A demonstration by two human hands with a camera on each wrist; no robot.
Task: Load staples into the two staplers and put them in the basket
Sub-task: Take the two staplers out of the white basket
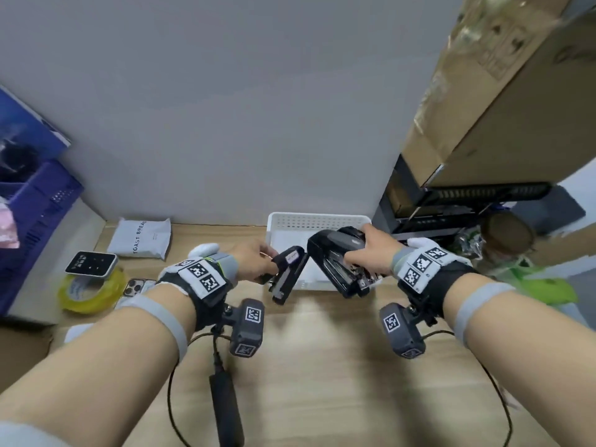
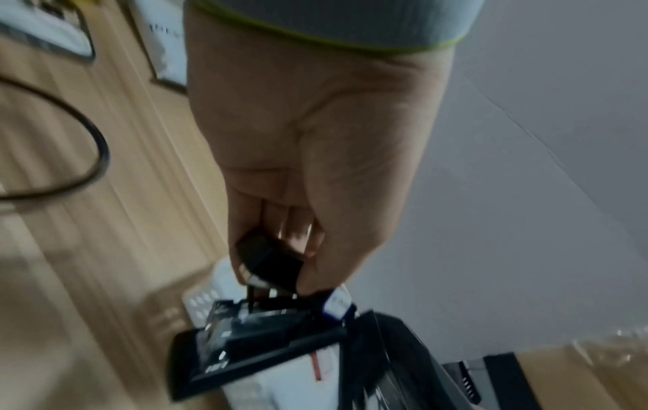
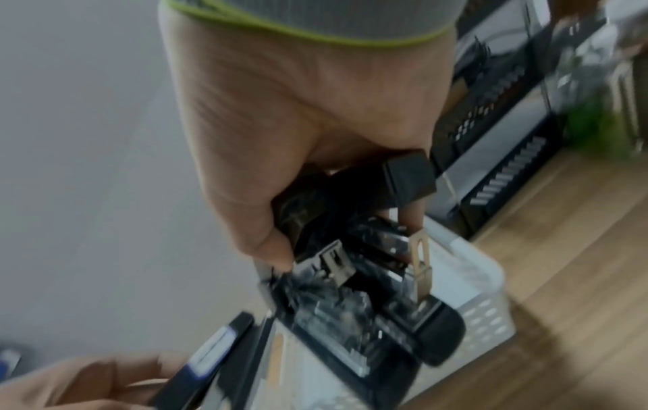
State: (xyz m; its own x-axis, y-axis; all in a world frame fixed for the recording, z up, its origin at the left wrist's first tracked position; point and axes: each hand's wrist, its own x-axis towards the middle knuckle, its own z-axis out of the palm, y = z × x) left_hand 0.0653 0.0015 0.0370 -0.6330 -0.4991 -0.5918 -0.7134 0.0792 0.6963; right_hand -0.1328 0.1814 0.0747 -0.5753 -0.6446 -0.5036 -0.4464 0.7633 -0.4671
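Both bare forearms reach forward side by side, each wrapped in a grey band and a black wrist strap bearing square markers. The left hand is turned palm inward, its fingers and thumb curled in a pinch on the rear end of a small black stapler. The right hand grips a larger black stapler, fingers wrapped round its rear end.

Both wrist views motion-blurred — right hand fingers hidden behind large stapler, staple channel indistinct.
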